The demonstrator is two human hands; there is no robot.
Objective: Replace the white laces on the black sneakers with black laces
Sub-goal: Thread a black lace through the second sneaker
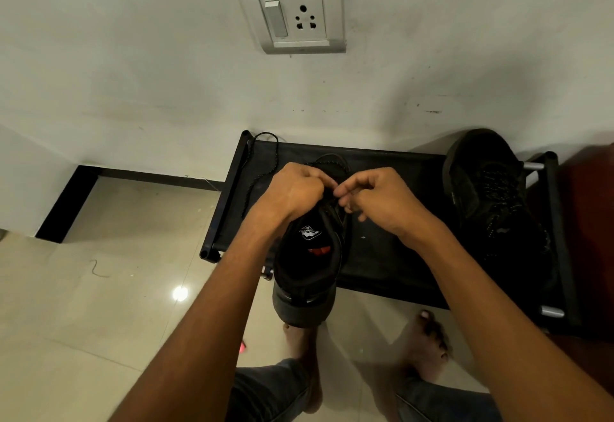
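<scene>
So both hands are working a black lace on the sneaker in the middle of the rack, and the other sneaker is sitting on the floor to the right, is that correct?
Not quite. The other sneaker sits on the rack at its right end, not on the floor, as the head view shows. The rest holds: the left hand and right hand work a black lace on the middle sneaker.

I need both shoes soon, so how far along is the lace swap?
The right-hand sneaker already looks laced in black. Both the left hand and right hand pinch the black lace at the middle sneaker. Left: finishing its threading and tying.
</scene>
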